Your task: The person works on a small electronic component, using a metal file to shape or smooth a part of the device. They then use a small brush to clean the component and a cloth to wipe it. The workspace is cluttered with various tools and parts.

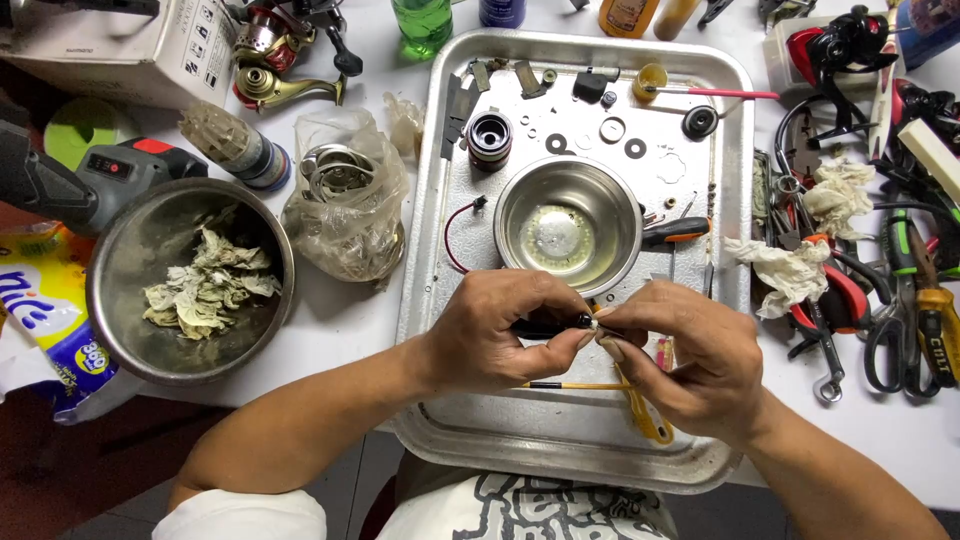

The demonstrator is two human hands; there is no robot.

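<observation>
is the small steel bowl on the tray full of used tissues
No, the small bowl on the tray holds only a pale residue.

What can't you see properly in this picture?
- Head view: the small dark part between the left hand and right hand is mostly covered by fingers.
- The bottles are cut off by the top edge.
- The washers on the metal tray are too small to identify.

Bright, even overhead light; sharp focus
</observation>
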